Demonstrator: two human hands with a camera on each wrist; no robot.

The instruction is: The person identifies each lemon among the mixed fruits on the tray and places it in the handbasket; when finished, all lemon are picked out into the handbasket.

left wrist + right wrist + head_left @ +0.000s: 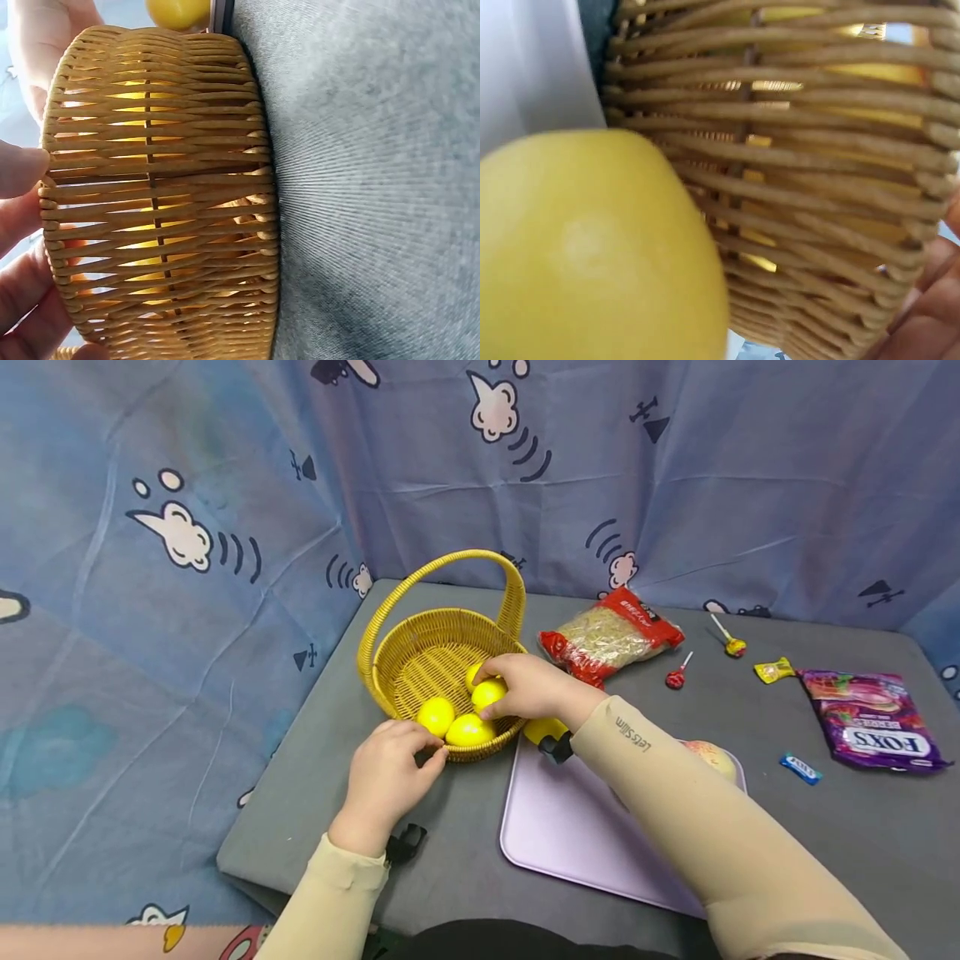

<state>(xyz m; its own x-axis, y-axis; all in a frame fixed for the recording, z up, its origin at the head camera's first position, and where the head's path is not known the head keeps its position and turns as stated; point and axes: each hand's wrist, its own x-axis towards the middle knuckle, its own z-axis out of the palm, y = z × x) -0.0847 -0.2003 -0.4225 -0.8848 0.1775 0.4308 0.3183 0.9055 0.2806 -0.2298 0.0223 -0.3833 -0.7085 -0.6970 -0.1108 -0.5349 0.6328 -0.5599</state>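
Note:
A yellow wicker basket with a tall arched handle stands on the grey table and has several lemons inside. My left hand pinches the near rim of the basket, thumb outside and fingers over the edge, beside one lemon. Reaching over the right rim, my right hand holds a lemon between thumb and fingers inside the basket. Another lemon lies just below it. In the right wrist view a yellow lemon outside the basket fills the lower left.
A light purple tray lies right of the basket, partly under my right forearm, with a lemon and a reddish-yellow fruit. Behind are a red-and-clear food bag, lollipops, a yellow-wrapped candy, a blue-wrapped candy and a purple FOX'S bag.

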